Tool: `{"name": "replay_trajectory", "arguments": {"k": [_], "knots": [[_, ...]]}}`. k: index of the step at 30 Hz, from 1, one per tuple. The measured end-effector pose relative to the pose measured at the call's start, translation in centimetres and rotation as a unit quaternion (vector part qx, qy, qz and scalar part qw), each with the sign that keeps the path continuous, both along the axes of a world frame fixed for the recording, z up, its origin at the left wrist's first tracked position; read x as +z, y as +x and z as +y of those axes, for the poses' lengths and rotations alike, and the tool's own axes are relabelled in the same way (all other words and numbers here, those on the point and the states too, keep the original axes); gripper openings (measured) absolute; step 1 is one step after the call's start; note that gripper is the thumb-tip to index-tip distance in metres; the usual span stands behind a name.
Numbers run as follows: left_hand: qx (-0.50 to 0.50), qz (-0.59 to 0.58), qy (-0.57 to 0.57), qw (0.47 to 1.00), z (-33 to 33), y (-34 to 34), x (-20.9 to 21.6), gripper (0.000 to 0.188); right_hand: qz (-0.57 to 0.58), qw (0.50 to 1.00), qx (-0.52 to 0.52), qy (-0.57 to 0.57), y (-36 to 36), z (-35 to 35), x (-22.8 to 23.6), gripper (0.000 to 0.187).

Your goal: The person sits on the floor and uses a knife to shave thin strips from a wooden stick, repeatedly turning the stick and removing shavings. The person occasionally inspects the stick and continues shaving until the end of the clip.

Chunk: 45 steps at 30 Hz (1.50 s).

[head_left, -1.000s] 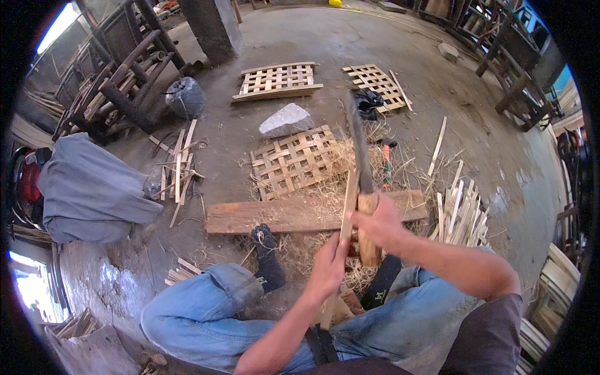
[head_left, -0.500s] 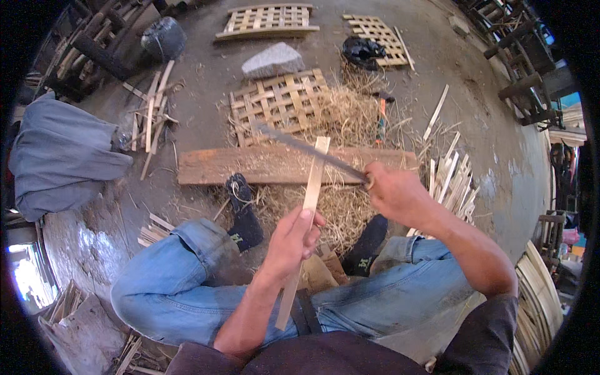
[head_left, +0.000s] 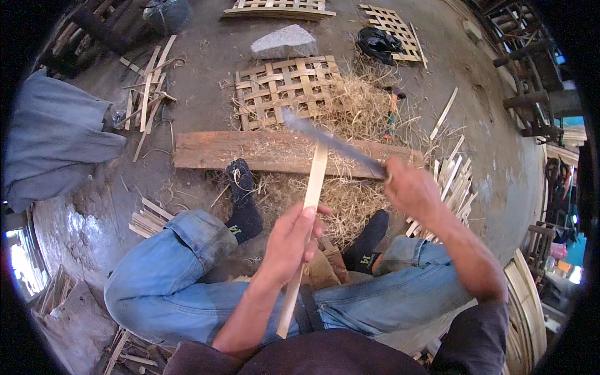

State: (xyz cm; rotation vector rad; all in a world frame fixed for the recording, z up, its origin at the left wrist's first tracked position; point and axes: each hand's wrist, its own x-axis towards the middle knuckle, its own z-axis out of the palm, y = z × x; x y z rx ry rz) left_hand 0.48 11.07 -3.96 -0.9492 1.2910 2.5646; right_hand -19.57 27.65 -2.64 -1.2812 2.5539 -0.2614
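My left hand point(head_left: 289, 240) is closed around a flat, pale bamboo strip point(head_left: 317, 174), thumb on its face. The strip slants from my lap up to the wooden plank point(head_left: 219, 150), where its far end appears over the plank. My right hand point(head_left: 412, 190) grips a long knife point(head_left: 342, 147); its handle is hidden in my fist. The blade points up and left, crossing the strip near its far end, and is blurred by motion. Whether the edge touches the strip I cannot tell. Curled shavings point(head_left: 353, 209) lie between my feet.
Beyond the plank lie a woven lattice panel point(head_left: 284, 90), a pale stone block point(head_left: 284, 42) and a black plastic bag point(head_left: 377, 44). Cut strips point(head_left: 451, 181) are piled at right; more sticks point(head_left: 149, 90) lie at left near a draped grey cloth point(head_left: 59, 137).
My right hand and the knife have shifted slightly right, and the blade has blurred more. My left hand keeps its grip on the strip. The whole view has tilted downward a little.
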Motion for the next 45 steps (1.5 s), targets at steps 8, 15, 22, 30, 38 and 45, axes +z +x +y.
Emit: {"name": "replay_trajectory", "arguments": {"k": [8, 15, 22, 30, 38, 45], "knots": [[0.012, 0.032, -0.007, 0.999, 0.2, 0.1, -1.5, 0.045, 0.028, 0.999, 0.005, 0.025, -0.1, -0.5, -0.9, 0.023], [-0.043, -0.019, -0.097, 0.994, 0.5, 0.2, -2.4, 0.033, -0.053, 0.990, 0.126, 0.026, 3.9, -0.7, 0.1, 0.010], [-0.067, -0.004, -0.125, 0.990, -0.1, 0.4, -0.8, 0.034, -0.069, 0.995, 0.067, 0.000, 1.9, 0.9, 0.2, 0.017], [-0.035, -0.040, -0.132, 0.990, 0.5, 0.0, -2.0, 0.035, -0.080, 0.990, 0.108, 0.052, 3.3, 1.1, -0.2, 0.016], [-0.040, -0.066, -0.123, 0.989, 0.0, 0.1, -1.6, 0.029, -0.035, 0.994, 0.100, 0.000, 1.4, 1.4, -0.6, 0.020], [0.023, -0.056, -0.107, 0.992, 0.9, 0.2, -2.1, 0.027, -0.086, 0.992, -0.033, 0.087, 2.2, -1.0, 3.5, 0.016]]}}
